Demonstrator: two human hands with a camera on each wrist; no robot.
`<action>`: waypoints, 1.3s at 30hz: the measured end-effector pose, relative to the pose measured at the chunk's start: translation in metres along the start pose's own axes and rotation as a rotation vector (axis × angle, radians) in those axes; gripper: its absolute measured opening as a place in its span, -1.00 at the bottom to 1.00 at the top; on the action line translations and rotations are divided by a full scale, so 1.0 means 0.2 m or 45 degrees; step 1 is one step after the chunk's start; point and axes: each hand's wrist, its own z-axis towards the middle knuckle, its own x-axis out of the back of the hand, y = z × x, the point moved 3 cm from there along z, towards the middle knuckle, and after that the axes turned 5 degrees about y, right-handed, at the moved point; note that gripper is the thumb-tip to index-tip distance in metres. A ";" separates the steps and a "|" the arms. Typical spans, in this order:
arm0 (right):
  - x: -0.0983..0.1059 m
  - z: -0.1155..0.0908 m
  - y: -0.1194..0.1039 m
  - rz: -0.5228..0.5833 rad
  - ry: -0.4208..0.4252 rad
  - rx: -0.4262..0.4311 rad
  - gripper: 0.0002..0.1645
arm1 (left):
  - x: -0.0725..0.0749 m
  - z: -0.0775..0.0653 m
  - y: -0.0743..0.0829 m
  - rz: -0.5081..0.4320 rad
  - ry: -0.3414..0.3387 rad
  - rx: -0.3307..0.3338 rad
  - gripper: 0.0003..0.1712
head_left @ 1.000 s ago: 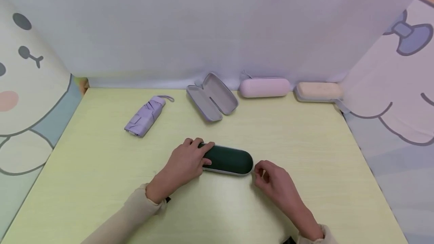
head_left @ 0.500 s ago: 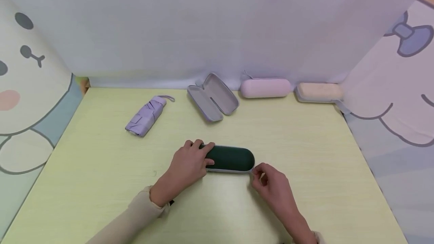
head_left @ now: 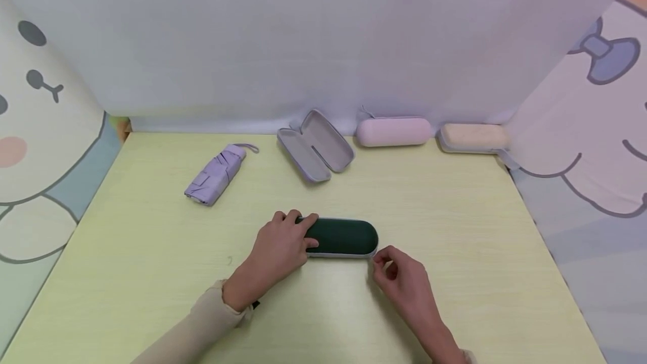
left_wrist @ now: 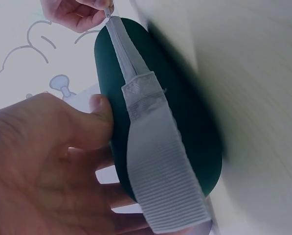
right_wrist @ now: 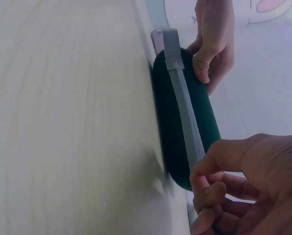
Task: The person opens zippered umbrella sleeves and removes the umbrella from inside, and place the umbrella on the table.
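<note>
A dark green zippered glasses case (head_left: 343, 236) lies lengthwise near the middle of the table. My left hand (head_left: 280, 246) grips its left end, thumb and fingers over the top. A pale grey zipper (right_wrist: 187, 112) runs along the case's side, with a ribbed fabric tab (left_wrist: 165, 166) at the left end. At the right front corner, my right hand (head_left: 406, 282) pinches the zipper pull (left_wrist: 107, 11) between thumb and curled fingers. The zipper's teeth look joined along the stretch between the hands.
A folded lilac umbrella (head_left: 214, 176) lies at the left. Along the back are an opened grey glasses case (head_left: 318, 148), a pink case (head_left: 394, 131) and a peach case (head_left: 475, 137). Printed cloth hangs at both sides.
The green case has turned slightly, its right end swinging away from me until it lies nearly level. My right hand has shifted slightly left and nearer, along the case's front corner.
</note>
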 end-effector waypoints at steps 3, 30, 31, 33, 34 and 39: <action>0.00 0.00 0.00 0.002 -0.006 -0.005 -0.74 | 0.00 0.00 0.00 0.000 -0.002 0.002 -0.46; -0.09 -0.02 -0.09 0.041 -0.042 -0.016 -0.79 | -0.01 -0.01 0.01 0.066 0.086 -0.034 -0.49; -0.09 -0.02 -0.09 0.040 -0.044 -0.016 -0.80 | -0.01 -0.01 0.01 0.061 0.084 -0.035 -0.48; -0.10 -0.02 -0.10 0.036 -0.043 -0.021 -0.80 | -0.01 -0.01 0.02 0.053 0.086 -0.036 -0.48; -0.10 -0.02 -0.10 0.030 -0.039 -0.025 -0.80 | -0.01 -0.02 0.02 0.050 0.087 -0.036 -0.49; -0.11 -0.02 -0.12 0.033 -0.034 -0.023 -0.81 | -0.01 -0.02 0.01 0.074 0.112 -0.032 -0.50</action>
